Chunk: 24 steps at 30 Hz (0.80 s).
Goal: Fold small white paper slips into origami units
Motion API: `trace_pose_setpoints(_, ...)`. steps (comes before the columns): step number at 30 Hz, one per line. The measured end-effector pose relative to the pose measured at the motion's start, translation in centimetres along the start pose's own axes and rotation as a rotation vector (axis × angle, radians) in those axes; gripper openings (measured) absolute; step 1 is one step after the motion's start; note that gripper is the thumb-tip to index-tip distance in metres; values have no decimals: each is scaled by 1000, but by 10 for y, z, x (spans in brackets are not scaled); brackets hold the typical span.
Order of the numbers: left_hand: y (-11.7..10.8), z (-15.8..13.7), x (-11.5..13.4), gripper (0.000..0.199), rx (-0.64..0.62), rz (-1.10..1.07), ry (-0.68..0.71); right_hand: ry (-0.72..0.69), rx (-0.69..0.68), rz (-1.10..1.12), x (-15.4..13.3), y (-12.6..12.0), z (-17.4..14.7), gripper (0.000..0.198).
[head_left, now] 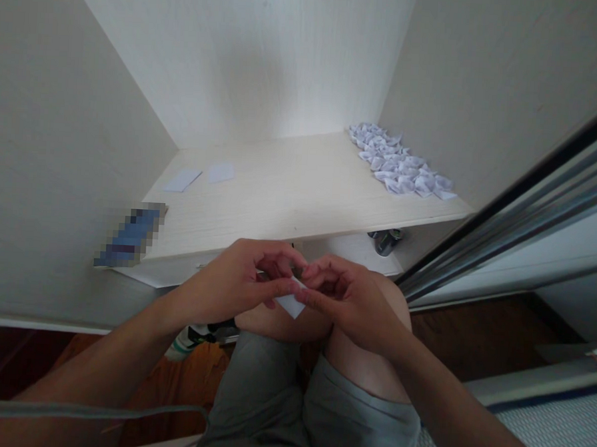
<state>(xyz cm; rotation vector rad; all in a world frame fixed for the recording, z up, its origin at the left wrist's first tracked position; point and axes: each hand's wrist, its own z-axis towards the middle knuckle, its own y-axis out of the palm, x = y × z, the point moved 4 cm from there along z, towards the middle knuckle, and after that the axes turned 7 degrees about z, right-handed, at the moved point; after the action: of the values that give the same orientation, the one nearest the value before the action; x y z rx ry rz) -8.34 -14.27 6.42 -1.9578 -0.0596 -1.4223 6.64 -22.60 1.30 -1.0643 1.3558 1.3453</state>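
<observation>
Above my knees, my left hand (258, 275) and my right hand (342, 289) meet fingertip to fingertip. Between them they pinch a small piece of white paper (291, 306), partly hidden by the fingers, with one corner pointing down. Both thumbs lie on its upper part. On the shelf behind, toward the left, are a few white paper sheets (183, 180) and a single paper square (222, 173). Many folded white paper pieces (402, 163) sit massed in rows at the shelf's right end.
The pale shelf (280, 189) stands between side walls. A blurred blue object (132, 235) lies at its left front corner. Below it, a dark can (388, 242) sits in a compartment. Metal door rails (509, 214) run along the right. A shoe (189, 340) is on the wooden floor.
</observation>
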Motion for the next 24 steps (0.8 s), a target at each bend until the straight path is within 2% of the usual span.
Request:
trace_pose_setpoints(2, 0, -2, 1, 26, 34, -13, -11, -8, 27, 28, -3, 1, -1, 26)
trace_pose_setpoints(9, 4, -8, -3, 19, 134, -140, -56, -31, 55, -7, -11, 3, -2, 17)
trace_pose_setpoints(16, 3, -10, 1, 14, 227, -76, -24, 18, 53, -76, -11, 7, -1, 22)
trace_pose_setpoints(21, 3, -7, 0, 19, 251, -99, -50, 43, 67, -101, -10, 4, 5, 26)
trace_pose_setpoints(24, 2, -5, -4, 14, 241, -82, -41, 32, 71, -88, -9, 3, 7, 24)
